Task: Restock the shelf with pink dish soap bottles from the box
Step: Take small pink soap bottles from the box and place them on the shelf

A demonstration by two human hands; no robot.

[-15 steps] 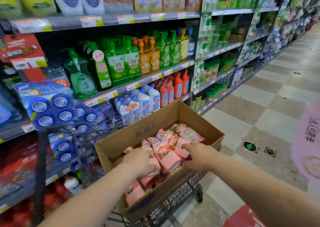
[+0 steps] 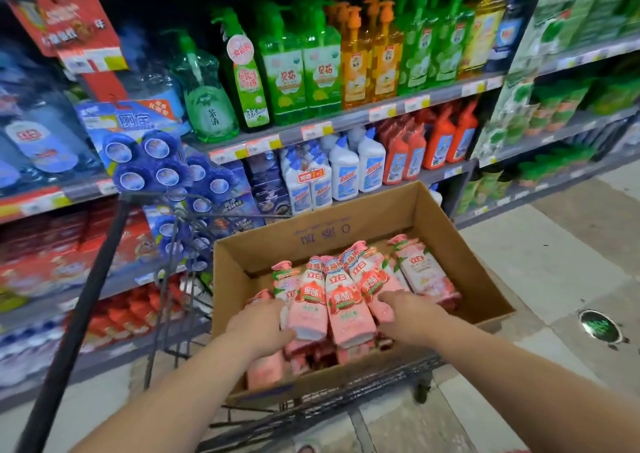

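An open cardboard box [image 2: 460,245] sits on a dark wire cart and holds several pink dish soap bottles. Three of them [image 2: 341,300] lie bunched side by side above the rest, caps pointing away from me. My left hand [image 2: 259,328] grips the left side of this bunch, fingers curled under the leftmost bottle. My right hand [image 2: 408,314] presses against the right side of the bunch, fingers wrapped on the rightmost bottle. Another pink bottle [image 2: 424,272] lies flat at the box's right. More pink bottles lie beneath, partly hidden by my hands.
The shelf unit [image 2: 346,120] ahead carries green and orange pump bottles above, white and red bottles [image 2: 367,168] below. Blue toilet blocks [image 2: 152,165] hang at left by the cart's handle [image 2: 86,310]. Tiled floor [image 2: 571,262] lies to the right.
The view has moved closer and tilted down. Both hands have gathered three pink bottles together and raised them slightly off the pile.
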